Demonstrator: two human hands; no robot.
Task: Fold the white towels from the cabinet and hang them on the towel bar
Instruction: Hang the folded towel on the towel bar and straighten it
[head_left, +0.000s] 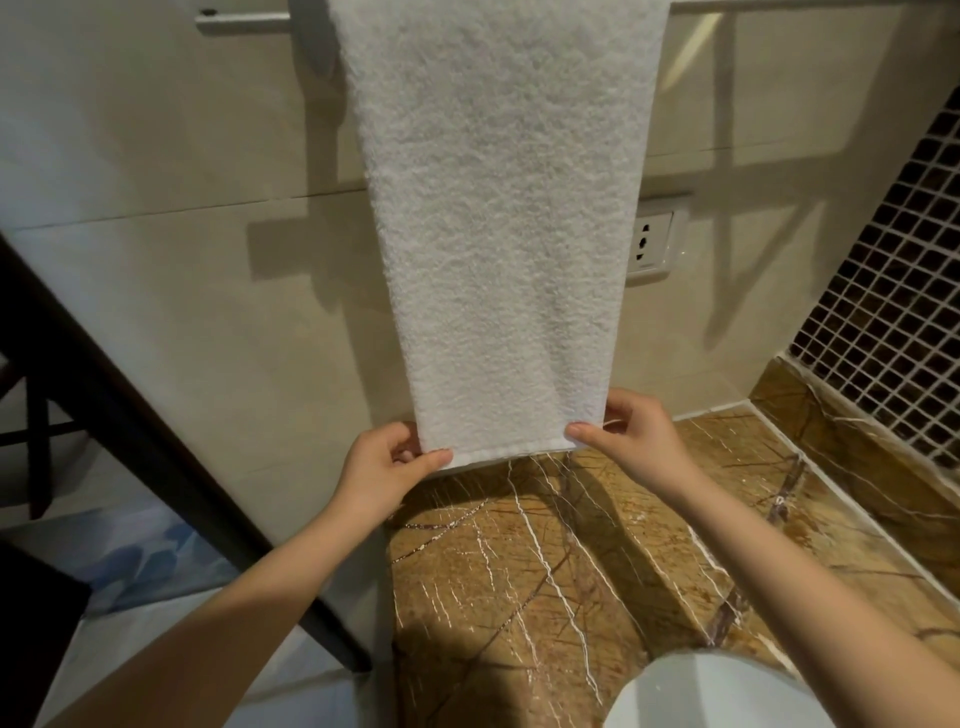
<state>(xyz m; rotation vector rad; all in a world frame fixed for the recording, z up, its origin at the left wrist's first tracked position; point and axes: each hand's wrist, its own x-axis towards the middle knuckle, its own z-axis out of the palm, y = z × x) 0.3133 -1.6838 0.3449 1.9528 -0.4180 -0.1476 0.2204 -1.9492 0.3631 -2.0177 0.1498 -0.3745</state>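
A folded white towel (498, 218) hangs straight down over the metal towel bar (241, 22) at the top of the beige wall. Its hem ends just above the counter. My left hand (387, 467) pinches the towel's bottom left corner between thumb and fingers. My right hand (631, 441) pinches the bottom right corner the same way. Both forearms reach up from the bottom of the view.
A brown marble counter (545, 571) lies below the towel, with a white basin (717, 696) at the bottom right. A wall socket (652, 244) sits right of the towel. Dark mosaic tiles (893, 291) cover the right wall. A dark wooden frame (156, 452) slants down the left.
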